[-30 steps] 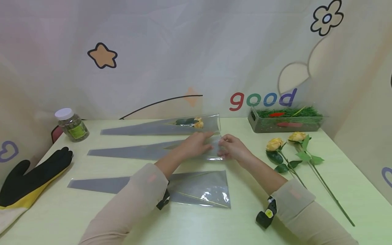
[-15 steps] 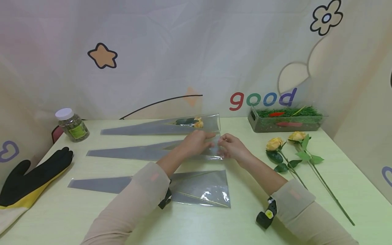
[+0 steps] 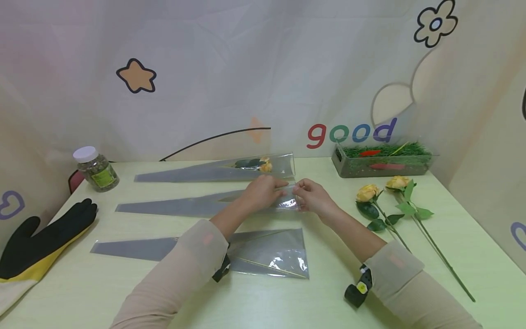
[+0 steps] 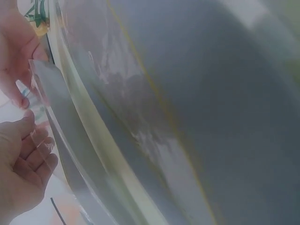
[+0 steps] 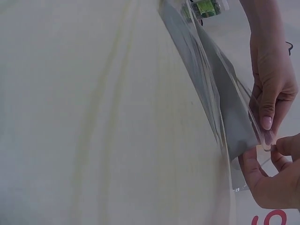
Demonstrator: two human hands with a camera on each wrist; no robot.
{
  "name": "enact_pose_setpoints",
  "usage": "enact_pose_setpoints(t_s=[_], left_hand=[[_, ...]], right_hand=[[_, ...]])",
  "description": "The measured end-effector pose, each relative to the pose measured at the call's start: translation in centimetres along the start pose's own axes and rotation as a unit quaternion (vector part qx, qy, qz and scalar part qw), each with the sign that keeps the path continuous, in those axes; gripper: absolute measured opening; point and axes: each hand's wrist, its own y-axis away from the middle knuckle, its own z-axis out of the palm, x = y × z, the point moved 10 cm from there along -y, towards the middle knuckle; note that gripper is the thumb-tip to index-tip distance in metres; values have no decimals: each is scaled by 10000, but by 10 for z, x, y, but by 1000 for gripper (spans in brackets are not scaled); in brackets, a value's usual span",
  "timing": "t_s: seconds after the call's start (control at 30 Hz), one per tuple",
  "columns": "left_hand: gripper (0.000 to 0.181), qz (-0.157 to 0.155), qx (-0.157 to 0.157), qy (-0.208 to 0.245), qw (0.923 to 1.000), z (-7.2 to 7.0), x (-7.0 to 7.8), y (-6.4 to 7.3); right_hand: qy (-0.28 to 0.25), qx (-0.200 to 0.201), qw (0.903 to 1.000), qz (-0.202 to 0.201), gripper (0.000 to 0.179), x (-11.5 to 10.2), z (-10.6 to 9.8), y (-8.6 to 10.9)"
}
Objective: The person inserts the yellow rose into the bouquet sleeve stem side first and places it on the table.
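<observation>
One glove (image 3: 47, 240) and one jar (image 3: 98, 171) occupy the left side of the table (image 3: 283, 304). Three plastic sleeves follow: one near sleeve (image 3: 267, 251), one middle sleeve (image 3: 176, 204), and one far sleeve (image 3: 193, 172) containing one flower (image 3: 265, 165). The left hand (image 3: 263, 192) touches the middle sleeve's wide end; whether it grips cannot be determined. The right hand (image 3: 315, 198) pinches the edge of that end. One grass-filled box (image 3: 355, 170) and two loose flowers (image 3: 367, 193) are located at right. Versus the earlier head frame, glare on the wide end is brighter; hand positions are essentially unchanged.
</observation>
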Motion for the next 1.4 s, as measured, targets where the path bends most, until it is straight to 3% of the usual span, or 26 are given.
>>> enact_pose_setpoints(t_s=[0.2,0.33,0.6,0.77,0.93,1.07,1.23,1.4], left_hand=[[31,-7,103,75,9999,-4,2,1],[30,101,164,65,9998,-6,4,0],[30,67,274,-5,9996,-7,5,-2],[30,66,286,-70,9995,-8,6,-2],[30,127,282,-122,9994,-9,7,-2],[31,94,243,-83,9996,-8,6,-2],[30,102,239,-67,9996,-8,6,-3],[29,252,286,-111,9992,-10,10,-3]], right_hand=[[12,81,9999,-146,22,-6,-5,4],[234,165,9991,-326,28,-16,-19,7],[489,723,9884,-1244,33,-58,-75,37],[381,853,9836,-1542,31,-64,-112,58],[1001,898,9820,-1324,37,-51,-144,72],[1754,636,9772,-1015,42,-34,-162,79],[2509,253,9660,-577,47,-10,-174,83],[2867,84,9577,-220,48,11,-180,81]])
